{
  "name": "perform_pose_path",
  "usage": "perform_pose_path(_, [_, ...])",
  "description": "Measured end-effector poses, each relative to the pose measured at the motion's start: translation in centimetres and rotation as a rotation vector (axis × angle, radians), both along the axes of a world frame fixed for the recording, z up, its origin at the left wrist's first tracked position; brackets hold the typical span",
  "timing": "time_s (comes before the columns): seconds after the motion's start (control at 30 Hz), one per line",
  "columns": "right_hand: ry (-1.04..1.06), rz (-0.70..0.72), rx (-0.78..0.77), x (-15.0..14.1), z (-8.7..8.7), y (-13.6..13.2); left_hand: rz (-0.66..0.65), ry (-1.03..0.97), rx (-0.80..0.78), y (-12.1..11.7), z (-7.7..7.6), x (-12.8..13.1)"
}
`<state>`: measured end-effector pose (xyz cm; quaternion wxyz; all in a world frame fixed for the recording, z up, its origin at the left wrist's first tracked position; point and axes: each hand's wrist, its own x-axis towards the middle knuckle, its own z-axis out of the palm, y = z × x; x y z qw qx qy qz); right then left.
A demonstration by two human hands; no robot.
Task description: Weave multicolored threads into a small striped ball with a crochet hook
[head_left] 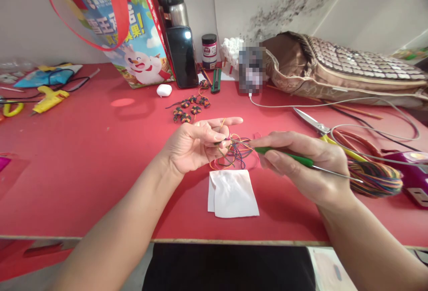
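White folded tissue [236,195] lies nearest on the red surface [117,184]. Beyond, the left hand [197,145] pinches a small yarn piece [219,143], probably steadying it for the green-handled hook [301,159] gripped in the right hand [310,161]; multicoloured strands [238,156] lie beneath, and knotted clusters [186,117] sit farther back, likely for working room.

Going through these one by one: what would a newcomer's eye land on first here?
Probably the centre, where the right hand holds a green-handled tool, its metal end pointing at a small dark piece pinched in the left hand. Next, likely, come the bright red table beneath and the large colourful bag standing at the back, left of centre.
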<state>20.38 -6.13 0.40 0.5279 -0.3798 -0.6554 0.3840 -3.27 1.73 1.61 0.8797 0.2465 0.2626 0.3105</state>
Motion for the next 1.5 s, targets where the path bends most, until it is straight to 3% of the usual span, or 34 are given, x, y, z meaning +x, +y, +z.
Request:
perform_pose_path(0.2, [0.060, -0.021, -0.060, -0.2, -0.1, -0.1, -0.050, 0.000, 0.020, 0.1, 0.1, -0.1])
perform_pose_path(0.5, [-0.135, -0.153, 0.148, -1.0, -0.3, -0.3, 0.170, 0.118, 0.195, -1.2, 0.6, 1.1])
perform_pose_path(0.73, [-0.154, -0.206, 0.164, -1.9, -0.7, -0.6, 0.234, 0.135, 0.288, -2.3, 0.9, 1.8])
perform_pose_path(1.13, [-0.123, -0.139, 0.191, -1.6, -0.4, -0.7, 0.191, 0.032, 0.172, -1.3, 1.0, 0.8])
perform_pose_path(1.5, [-0.055, -0.055, 0.135, -0.2, -0.2, -0.6, 0.047, -0.111, 0.013, -0.7, 0.7, 0.3])
